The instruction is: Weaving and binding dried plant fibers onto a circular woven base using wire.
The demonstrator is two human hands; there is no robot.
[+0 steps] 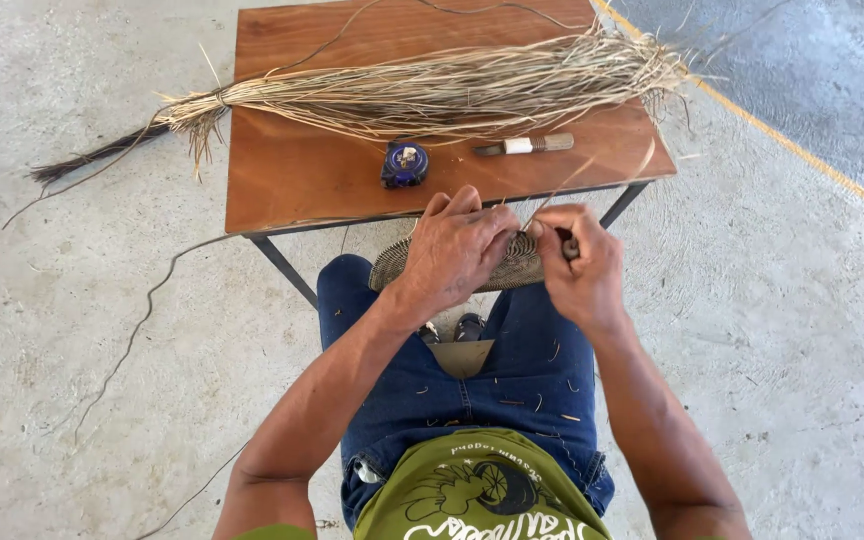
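We judge a weaving stitch underway: left hand clamps the flat round woven-fibre mat, right grip pinches a thin pale strand, needing tightening.

— What lies on the desk?

— A long bundle of dry straw-coloured fibres runs across its far half, its tied dark end sticking out past the left edge. Nearer, a small blue tape measure sits about the middle, and just right of it a knife with a pale wooden handle.

— And around the desk?

— A rough concrete floor, with a loose strand trailing over it on the left and a yellow painted line crossing at the far right.
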